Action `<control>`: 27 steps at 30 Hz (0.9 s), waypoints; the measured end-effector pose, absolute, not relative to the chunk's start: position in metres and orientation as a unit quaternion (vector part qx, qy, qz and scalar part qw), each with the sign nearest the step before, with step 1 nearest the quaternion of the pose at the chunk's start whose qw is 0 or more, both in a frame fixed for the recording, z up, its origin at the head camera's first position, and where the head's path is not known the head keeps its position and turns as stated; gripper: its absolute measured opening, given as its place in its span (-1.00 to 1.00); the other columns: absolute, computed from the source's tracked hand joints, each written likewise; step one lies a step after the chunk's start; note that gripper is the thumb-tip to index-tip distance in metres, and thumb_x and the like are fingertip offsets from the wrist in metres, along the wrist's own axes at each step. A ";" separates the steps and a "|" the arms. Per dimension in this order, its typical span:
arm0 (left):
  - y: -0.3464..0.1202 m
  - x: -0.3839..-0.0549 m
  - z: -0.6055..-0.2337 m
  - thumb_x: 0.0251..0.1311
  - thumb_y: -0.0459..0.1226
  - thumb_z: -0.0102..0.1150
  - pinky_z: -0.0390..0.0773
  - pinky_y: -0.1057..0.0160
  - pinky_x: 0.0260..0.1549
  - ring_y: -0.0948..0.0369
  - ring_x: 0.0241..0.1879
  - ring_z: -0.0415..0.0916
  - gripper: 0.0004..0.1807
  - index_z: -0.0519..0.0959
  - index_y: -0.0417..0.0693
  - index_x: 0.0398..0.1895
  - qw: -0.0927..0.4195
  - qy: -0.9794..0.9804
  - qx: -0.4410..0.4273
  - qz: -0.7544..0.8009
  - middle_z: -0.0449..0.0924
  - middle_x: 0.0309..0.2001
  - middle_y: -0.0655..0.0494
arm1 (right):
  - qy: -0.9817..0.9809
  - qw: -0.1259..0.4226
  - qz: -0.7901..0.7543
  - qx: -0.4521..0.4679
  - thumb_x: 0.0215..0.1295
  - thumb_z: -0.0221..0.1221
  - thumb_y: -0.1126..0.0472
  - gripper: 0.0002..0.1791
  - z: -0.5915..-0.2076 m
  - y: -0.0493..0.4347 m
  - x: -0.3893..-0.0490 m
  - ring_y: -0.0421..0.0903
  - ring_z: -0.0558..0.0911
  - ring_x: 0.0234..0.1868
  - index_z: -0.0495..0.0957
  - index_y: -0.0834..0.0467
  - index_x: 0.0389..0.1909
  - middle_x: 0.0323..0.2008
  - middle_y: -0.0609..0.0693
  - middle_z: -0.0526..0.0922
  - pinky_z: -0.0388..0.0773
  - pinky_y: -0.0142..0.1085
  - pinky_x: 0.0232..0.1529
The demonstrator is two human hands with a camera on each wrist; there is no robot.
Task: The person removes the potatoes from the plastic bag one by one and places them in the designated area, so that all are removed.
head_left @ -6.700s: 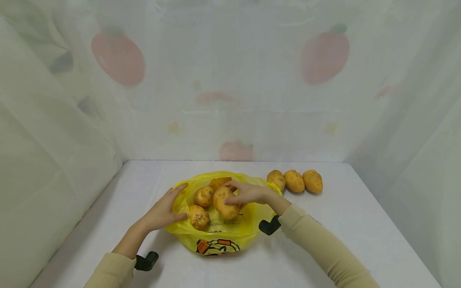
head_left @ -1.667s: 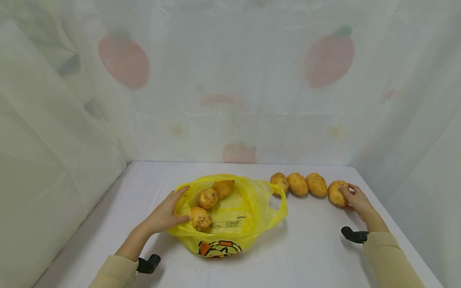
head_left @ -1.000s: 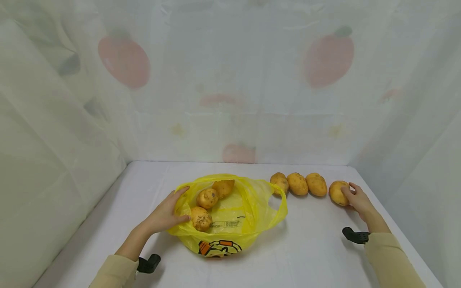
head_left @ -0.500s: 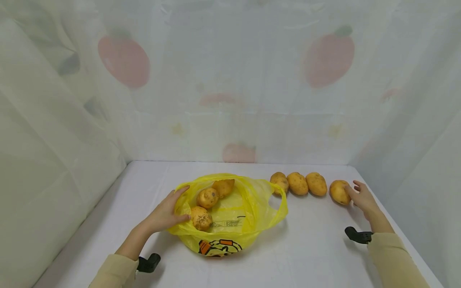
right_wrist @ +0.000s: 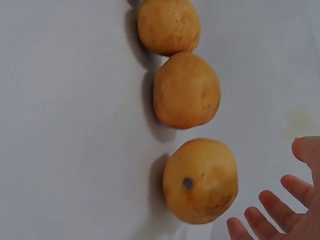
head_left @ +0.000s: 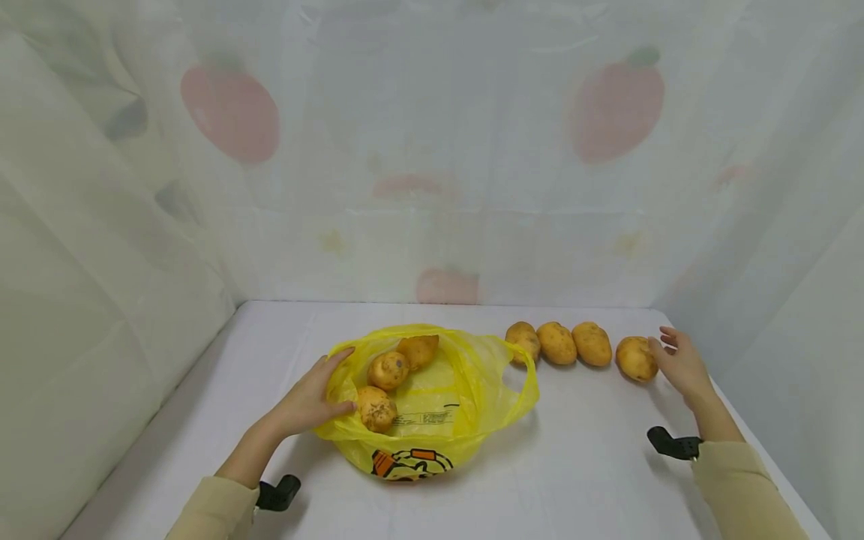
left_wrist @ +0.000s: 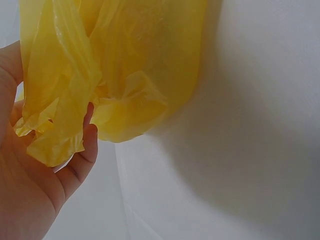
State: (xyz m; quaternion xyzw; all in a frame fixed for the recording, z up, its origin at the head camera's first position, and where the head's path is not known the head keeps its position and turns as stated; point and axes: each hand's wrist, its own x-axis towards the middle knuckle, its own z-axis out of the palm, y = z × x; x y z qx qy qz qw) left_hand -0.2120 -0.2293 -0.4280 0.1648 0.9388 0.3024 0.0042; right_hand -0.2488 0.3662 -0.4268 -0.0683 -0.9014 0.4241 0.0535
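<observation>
A yellow plastic bag stands with its mouth spread wide, and three potatoes are visible inside, toward its left. My left hand holds the bag's left rim; in the left wrist view the crumpled film lies between the thumb and the curled fingers. At the right end of a row on the table is a single potato, with a dark spot facing the right wrist view. Beside it my right hand is raised, fingers spread and holding nothing; the right wrist view shows a gap between fingers and potato.
Three more potatoes lie side by side left of the end potato, the leftmost partly behind the bag's handle. Pale curtains enclose the white table at the back and sides.
My right hand took a potato out of the bag, set it at the row's right end, let go and drew away up and right. The left hand stays on the rim.
</observation>
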 end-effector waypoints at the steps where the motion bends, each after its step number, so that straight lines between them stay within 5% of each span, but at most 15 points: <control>1: -0.229 -0.212 -0.428 -0.08 -0.11 0.37 0.06 -0.41 0.09 -0.30 0.35 -0.17 -0.03 0.04 0.10 0.41 0.005 0.939 0.165 0.303 0.07 0.37 -0.20 | -0.900 0.065 0.427 -0.064 0.41 -0.23 -0.08 -0.23 -0.425 0.364 -0.248 0.47 0.13 0.21 -0.13 0.46 0.34 0.24 0.54 0.04 0.22 0.26 0.10; 9: -0.228 -0.211 -0.429 -0.08 -0.11 0.38 0.08 -0.41 0.09 -0.30 0.35 -0.15 -0.04 0.06 0.10 0.40 0.003 0.939 0.163 0.304 0.07 0.37 -0.21 | -0.893 0.121 0.429 -0.062 0.36 -0.17 -0.16 -0.26 -0.413 0.345 -0.246 0.35 0.23 0.20 0.05 0.30 0.35 0.22 0.39 0.22 0.33 0.14 0.09; 17: -0.227 -0.209 -0.427 -0.08 -0.13 0.37 0.06 -0.41 0.09 -0.30 0.35 -0.16 -0.05 0.07 0.07 0.40 0.003 0.939 0.164 0.303 0.10 0.36 -0.20 | -0.893 0.160 0.421 -0.009 0.40 -0.13 -0.01 -0.41 -0.398 0.322 -0.241 0.31 0.34 0.12 0.16 0.29 0.30 0.15 0.36 0.34 0.32 0.20 0.05; 25: -0.226 -0.210 -0.427 -0.08 -0.12 0.38 0.12 -0.40 0.06 -0.31 0.33 -0.08 -0.05 0.07 0.07 0.40 -0.002 0.940 0.165 0.300 0.09 0.36 -0.20 | -0.864 0.147 0.479 0.040 0.32 -0.01 -0.10 -0.43 -0.395 0.303 -0.245 0.02 0.43 0.03 0.30 0.12 0.24 0.11 0.16 0.46 0.52 -0.27 -0.08; 27: -0.226 -0.210 -0.427 -0.08 -0.12 0.38 0.12 -0.41 0.06 -0.31 0.32 -0.08 -0.05 0.07 0.07 0.40 -0.001 0.940 0.164 0.300 0.09 0.36 -0.21 | -0.869 0.138 0.472 0.057 0.33 -0.04 -0.12 -0.41 -0.388 0.294 -0.240 0.08 0.42 0.05 0.27 0.16 0.25 0.11 0.20 0.44 0.51 -0.16 -0.03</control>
